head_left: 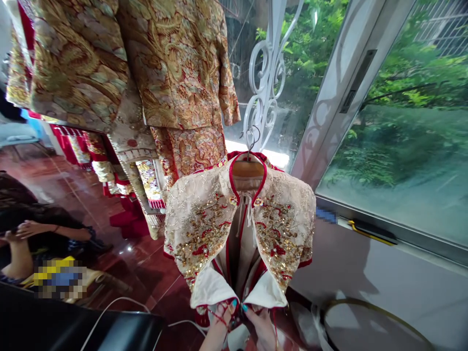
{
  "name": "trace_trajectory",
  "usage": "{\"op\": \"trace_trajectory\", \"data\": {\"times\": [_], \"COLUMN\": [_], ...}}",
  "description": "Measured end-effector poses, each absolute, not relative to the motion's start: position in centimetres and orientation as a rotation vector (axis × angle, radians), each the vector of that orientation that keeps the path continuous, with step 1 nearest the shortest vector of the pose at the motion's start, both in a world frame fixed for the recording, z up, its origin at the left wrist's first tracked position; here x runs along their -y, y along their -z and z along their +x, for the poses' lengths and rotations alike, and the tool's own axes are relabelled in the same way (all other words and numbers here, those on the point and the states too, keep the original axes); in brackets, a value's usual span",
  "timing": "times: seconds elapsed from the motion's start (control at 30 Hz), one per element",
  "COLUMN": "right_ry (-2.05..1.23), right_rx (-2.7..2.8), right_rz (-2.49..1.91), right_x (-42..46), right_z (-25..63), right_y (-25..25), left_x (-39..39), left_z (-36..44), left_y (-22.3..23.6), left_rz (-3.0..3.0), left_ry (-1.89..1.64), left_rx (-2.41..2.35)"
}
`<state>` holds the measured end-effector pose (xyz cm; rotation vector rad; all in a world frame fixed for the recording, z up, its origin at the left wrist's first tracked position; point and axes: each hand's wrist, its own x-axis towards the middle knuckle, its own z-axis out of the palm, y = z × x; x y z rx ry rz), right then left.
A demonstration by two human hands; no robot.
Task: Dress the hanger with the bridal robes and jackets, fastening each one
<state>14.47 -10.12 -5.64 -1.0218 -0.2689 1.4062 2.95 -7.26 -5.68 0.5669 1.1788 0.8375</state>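
A cream jacket [197, 200] with gold sequins, red flower motifs and red piping hangs from a wire-hooked hanger [249, 139] in front of me. Its front parts in the middle, and the lower front corners are folded up, showing white lining [214, 291]. My left hand [222, 314] is closed on the jacket's lower front edge, left of the opening. My right hand [259, 319] grips the matching edge on the right. Their blue-nailed thumbs almost meet at the centre. Thin red cords hang by both hands; the fingers under the cloth are hidden.
Gold brocade garments [175, 68] hang at upper left. A white scrolled metal stand [263, 73] rises behind the jacket, beside a window [405, 146]. Another person's hands [32, 228] show at left. A round-rimmed hoop [380, 314] is at lower right, a black surface [47, 321] at lower left.
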Motion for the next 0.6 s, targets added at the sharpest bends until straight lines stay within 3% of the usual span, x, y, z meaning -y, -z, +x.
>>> {"op": "trace_trajectory", "data": {"times": [0.6], "right_ry": [-1.353], "right_rx": [0.164], "right_rz": [-1.085], "right_x": [9.9], "right_z": [13.8], "right_y": [7.8], "left_x": [7.4], "left_z": [2.7], "left_y": [6.9], "left_rz": [0.621], "left_ry": [-0.896], "left_rx": [-1.098]}}
